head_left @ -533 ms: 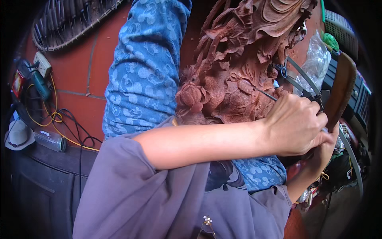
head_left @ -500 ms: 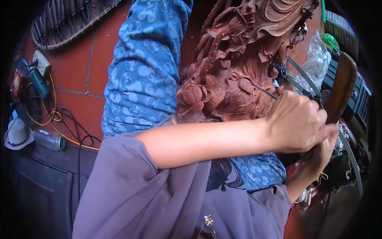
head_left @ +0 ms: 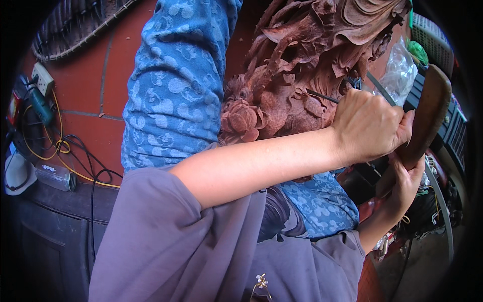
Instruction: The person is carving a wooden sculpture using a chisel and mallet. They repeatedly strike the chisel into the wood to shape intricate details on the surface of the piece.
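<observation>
A reddish-brown wood carving [head_left: 282, 118] with flowers, stems and flowing folds rests in front of me, beside my blue-patterned trouser leg. My left hand [head_left: 370, 123] is closed in a fist around a thin dark carving chisel [head_left: 322, 96]. The chisel's shaft points left, its end against or just over the carved surface; exact contact cannot be made out. Below and to the right, my right hand [head_left: 406, 183] grips a flat, curved wooden mallet [head_left: 431, 108]. The mallet stands upright beside my left fist, whose thumb is near or touching it. The chisel's handle is hidden inside my fist.
At left on red floor tiles [head_left: 83, 88] lie a white power strip [head_left: 43, 78], a green power tool [head_left: 40, 106], cords, a clear jar [head_left: 56, 176] and a white hat [head_left: 19, 173]. A woven tray [head_left: 83, 38] is far left. Plastic bags [head_left: 400, 73] and a basket [head_left: 432, 43] stand right.
My left hand has shifted up slightly, and the chisel's end has moved up and left over the carving. My right hand now shows more, lower beside the mallet. The whole view has shifted slightly.
</observation>
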`<state>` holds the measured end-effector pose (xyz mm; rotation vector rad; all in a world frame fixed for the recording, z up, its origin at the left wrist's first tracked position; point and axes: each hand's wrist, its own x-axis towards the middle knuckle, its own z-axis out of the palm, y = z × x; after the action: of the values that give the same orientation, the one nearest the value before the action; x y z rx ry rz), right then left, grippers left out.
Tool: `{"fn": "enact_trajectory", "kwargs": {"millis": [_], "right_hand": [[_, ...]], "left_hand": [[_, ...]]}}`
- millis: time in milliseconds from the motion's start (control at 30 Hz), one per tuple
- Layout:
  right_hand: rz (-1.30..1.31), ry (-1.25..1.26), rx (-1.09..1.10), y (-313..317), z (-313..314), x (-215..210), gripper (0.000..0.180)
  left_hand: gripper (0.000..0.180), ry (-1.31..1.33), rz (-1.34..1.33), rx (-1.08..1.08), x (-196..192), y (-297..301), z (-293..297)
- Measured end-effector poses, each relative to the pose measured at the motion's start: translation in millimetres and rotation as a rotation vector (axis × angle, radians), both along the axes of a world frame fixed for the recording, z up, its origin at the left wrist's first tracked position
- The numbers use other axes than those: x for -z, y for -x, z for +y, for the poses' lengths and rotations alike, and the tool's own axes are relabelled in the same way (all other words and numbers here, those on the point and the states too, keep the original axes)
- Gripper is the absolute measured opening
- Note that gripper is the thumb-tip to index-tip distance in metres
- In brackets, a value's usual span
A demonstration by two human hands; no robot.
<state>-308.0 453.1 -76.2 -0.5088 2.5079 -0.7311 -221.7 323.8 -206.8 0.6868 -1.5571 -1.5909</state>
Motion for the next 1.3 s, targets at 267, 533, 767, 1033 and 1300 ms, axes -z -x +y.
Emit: {"fn": "enact_trajectory", "kwargs": {"millis": [267, 533, 767, 1033, 1300], "right_hand": [[0.004, 0.035, -0.004, -4, 1, 1, 0.05], [0.039, -0.024, 0.047, -1, 9, 0, 0.047], [0.161, 0.043, -0.032, -13, -2, 2, 0.035], [0.313, 0.062, -0.153, -18, -7, 14, 0.034], [0.339, -0.082, -0.092, -9, -4, 3, 0.05]], "left_hand": [[0.042, 0.021, 0.001, 0.029, 2, -2, 4], [0.043, 0.025, 0.005, 0.05, 5, -1, 5], [0.047, 0.049, -0.035, 0.032, 8, 3, 1], [0.055, 0.006, -0.012, -0.004, 11, 7, -10], [0.053, -0.142, 0.009, -0.085, 9, 5, -24]]}}
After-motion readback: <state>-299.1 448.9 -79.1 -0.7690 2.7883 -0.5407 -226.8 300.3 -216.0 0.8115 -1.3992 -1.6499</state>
